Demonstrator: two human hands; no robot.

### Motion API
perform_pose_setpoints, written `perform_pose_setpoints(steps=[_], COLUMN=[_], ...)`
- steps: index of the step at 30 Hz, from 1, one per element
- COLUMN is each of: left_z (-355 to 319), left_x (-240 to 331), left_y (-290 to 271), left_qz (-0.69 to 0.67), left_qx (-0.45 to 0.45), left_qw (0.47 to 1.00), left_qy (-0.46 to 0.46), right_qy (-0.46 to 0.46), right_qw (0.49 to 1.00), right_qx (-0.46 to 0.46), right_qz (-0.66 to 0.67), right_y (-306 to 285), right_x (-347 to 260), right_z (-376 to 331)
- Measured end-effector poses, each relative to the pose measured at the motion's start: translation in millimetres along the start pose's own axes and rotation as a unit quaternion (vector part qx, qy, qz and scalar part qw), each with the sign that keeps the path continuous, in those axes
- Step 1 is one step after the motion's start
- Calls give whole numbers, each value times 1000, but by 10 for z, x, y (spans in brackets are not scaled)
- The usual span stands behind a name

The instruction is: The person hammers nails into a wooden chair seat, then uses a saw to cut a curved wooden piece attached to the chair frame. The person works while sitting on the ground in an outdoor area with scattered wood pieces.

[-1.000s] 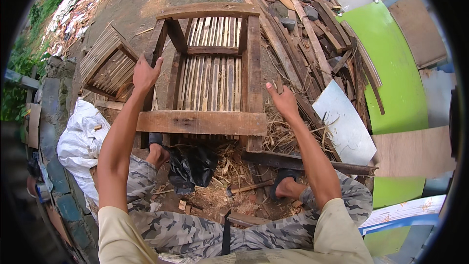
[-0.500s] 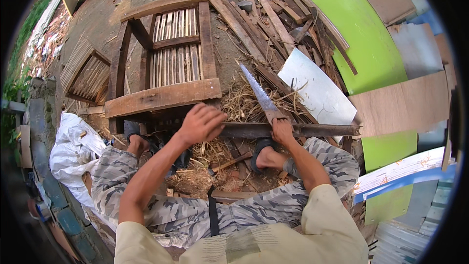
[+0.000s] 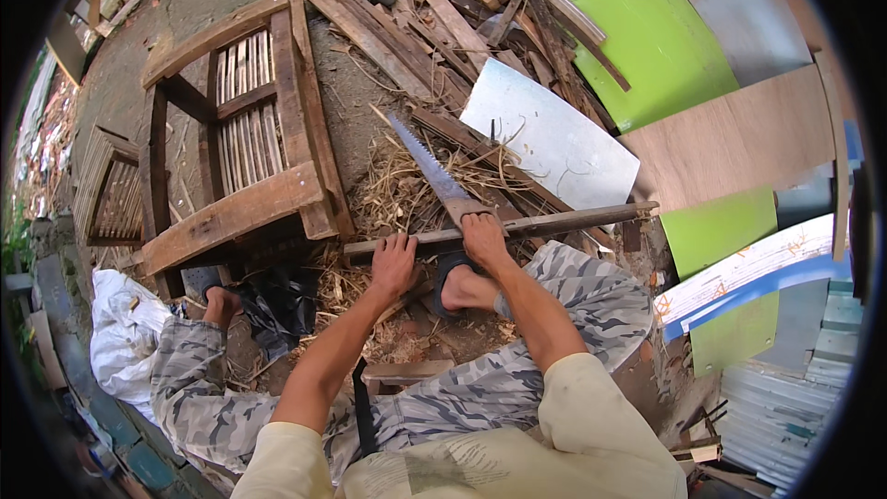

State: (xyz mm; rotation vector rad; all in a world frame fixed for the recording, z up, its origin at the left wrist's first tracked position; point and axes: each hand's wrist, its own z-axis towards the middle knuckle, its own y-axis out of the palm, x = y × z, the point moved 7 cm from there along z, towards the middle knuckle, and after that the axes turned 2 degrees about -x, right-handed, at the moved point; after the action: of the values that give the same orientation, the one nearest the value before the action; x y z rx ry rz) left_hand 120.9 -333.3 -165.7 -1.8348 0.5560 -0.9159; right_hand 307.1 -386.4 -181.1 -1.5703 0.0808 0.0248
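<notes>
My right hand [image 3: 484,240] is wrapped round the wooden handle of a handsaw [image 3: 418,153], whose toothed blade points away from me to the upper left. A long, narrow wooden strip [image 3: 577,221] lies crosswise in front of me, and the saw handle rests over it. On the strip's left part, my left hand [image 3: 395,263] has its fingers curled over the top edge. Beyond my left hand stands a wooden frame [image 3: 242,214] with a slatted panel [image 3: 249,102]. My palms and the strip's underside are hidden.
A heap of scrap wood [image 3: 443,28] lies ahead, beside a whitish sheet [image 3: 550,134]. Green panels [image 3: 656,46] and a plywood board [image 3: 739,143] cover the right side. A white sack [image 3: 129,337], a black plastic bag [image 3: 282,310] and a smaller slatted piece [image 3: 115,189] are at left.
My left hand has come down from the air onto the strip. The strip's right end has swung farther from me and its left end now shows. My view has shifted rightward.
</notes>
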Motion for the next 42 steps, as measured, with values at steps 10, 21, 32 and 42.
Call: perform_pose_setpoints(steps=[10,21,32,42], left_z=[382,120,-710,-1379], left_x=[-137,186,247,-974], left_y=[260,-174,-1632,-2875], left_qz=[-75,-69,-11,114], left_qx=[-244,-146,98,154], left_qw=[966,986,995,978], left_qy=[-37,-42,7,-86], right_qy=[-8,43,163,158], right_qw=[994,998,925,913], right_qx=[-99,-35,338,373], right_qz=[51,31,66,42], right_y=[-286,-1920,-3636,-3733], right_x=[9,305,412,218], right_z=[-218,370,297,483])
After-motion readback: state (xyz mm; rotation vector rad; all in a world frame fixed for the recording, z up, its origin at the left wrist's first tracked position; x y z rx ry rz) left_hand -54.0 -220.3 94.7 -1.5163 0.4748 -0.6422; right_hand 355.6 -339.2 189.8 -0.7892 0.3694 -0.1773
